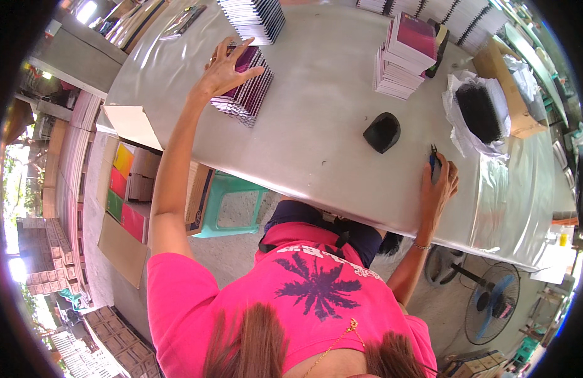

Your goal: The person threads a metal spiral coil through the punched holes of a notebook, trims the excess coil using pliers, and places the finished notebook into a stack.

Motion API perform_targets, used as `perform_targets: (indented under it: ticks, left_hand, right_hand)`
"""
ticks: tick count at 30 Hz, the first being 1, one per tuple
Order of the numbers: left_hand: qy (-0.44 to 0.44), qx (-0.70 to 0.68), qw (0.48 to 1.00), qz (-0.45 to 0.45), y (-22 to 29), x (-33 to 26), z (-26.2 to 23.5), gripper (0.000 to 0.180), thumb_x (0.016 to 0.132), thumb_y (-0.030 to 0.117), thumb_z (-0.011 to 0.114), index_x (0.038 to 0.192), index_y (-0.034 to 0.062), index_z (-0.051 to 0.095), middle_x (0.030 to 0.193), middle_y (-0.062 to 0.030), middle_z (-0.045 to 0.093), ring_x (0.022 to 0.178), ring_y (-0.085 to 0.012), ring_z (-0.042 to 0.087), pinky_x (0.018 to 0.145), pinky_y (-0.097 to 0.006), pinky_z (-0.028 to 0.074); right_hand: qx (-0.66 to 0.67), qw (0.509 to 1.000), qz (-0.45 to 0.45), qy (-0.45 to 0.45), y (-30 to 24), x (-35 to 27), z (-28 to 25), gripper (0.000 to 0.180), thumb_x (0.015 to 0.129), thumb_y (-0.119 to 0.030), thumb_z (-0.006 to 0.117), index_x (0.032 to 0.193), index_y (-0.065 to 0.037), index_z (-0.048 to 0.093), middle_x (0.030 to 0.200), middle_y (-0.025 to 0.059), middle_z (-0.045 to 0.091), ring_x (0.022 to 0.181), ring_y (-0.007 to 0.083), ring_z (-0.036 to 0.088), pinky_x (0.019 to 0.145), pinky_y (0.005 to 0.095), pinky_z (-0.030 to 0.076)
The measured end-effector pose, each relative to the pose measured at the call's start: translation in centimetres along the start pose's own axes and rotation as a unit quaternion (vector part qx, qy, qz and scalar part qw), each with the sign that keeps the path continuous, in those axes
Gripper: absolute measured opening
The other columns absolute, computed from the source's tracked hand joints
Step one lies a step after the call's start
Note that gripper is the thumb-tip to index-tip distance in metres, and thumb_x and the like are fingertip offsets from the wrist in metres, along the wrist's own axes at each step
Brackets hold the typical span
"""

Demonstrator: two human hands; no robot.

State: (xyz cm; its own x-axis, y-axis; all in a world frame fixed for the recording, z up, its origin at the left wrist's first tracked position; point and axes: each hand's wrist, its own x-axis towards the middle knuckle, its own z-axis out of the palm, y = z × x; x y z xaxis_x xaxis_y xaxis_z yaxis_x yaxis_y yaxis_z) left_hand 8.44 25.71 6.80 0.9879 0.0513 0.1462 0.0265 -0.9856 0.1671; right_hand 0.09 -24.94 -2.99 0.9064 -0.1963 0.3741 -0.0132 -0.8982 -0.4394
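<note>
At the left of the table, my left hand (225, 74) is spread over a stack of spiral-bound notebooks (246, 96) with dark purple covers; its fingers are apart and rest on the top. My right hand (440, 184) lies near the table's front edge at the right, its fingers curled around small cutting pliers (434, 157) with dark jaws and blue on the handles. Part of the pliers is hidden under the hand. Between my hands sits a black, rounded object (382, 132) whose kind I cannot make out.
Another bound stack (257, 22) stands behind my left hand. Unbound book stacks (405, 53) stand at the back right. White wrapping holds black spiral coils (480, 112) beside a cardboard box (515, 94). Below are an open carton (129, 189), a green stool (232, 205) and a fan (490, 302).
</note>
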Motion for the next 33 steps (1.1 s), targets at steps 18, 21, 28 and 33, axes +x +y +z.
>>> perform_targets:
  ticks: [18, 21, 28, 33]
  left_hand:
    - [-0.135, -0.001, 0.98, -0.149, 0.1, 0.6, -1.0, 0.129, 0.059, 0.077, 0.072, 0.155, 0.0382, -0.005, 0.152, -0.0388, 0.011, 0.14, -0.0565, 0.021, 0.112, -0.058, 0.029]
    - [-0.136, -0.015, 0.978, -0.156, 0.5, 0.6, -1.3, 0.126, 0.063, 0.07, 0.076, 0.155, 0.0376, -0.004, 0.15, -0.0417, 0.013, 0.14, -0.054, 0.024, 0.113, -0.052, 0.03]
    - [-0.123, -0.019, 0.98, -0.153, 0.3, 0.7, -1.1, 0.123, 0.065, 0.065, 0.076, 0.155, 0.0386, -0.002, 0.151, -0.0405, 0.012, 0.142, -0.0523, 0.022, 0.114, -0.052, 0.029]
    - [-0.091, -0.017, 0.986, -0.138, 0.4, 0.6, -0.5, 0.126, 0.06, 0.072, 0.075, 0.155, 0.0394, 0.0, 0.158, -0.0303, 0.004, 0.142, -0.0556, 0.013, 0.112, -0.065, 0.022]
  right_hand:
    - [0.315, 0.937, -0.1, -0.11, -3.0, 10.0, -0.7, 0.041, 0.092, -0.023, 0.067, 0.129, -0.011, 0.059, 0.11, 0.0092, 0.063, 0.103, 0.0209, 0.058, 0.087, 0.0318, 0.048]
    - [0.411, 0.906, -0.041, -0.091, -5.4, 13.4, -0.6, 0.041, 0.094, -0.025, 0.065, 0.131, -0.008, 0.056, 0.112, 0.0082, 0.062, 0.1, 0.0161, 0.058, 0.086, 0.0294, 0.049]
    - [0.488, 0.866, 0.046, -0.103, -9.0, 20.6, 0.2, 0.072, 0.091, -0.059, 0.06, 0.138, -0.006, 0.048, 0.112, 0.0074, 0.059, 0.094, 0.0138, 0.056, 0.083, 0.029, 0.048]
    - [0.397, 0.907, 0.078, -0.115, -11.2, 21.9, 2.1, 0.073, 0.087, -0.058, 0.065, 0.136, -0.005, 0.049, 0.106, 0.0054, 0.061, 0.09, 0.0112, 0.058, 0.075, 0.0265, 0.05]
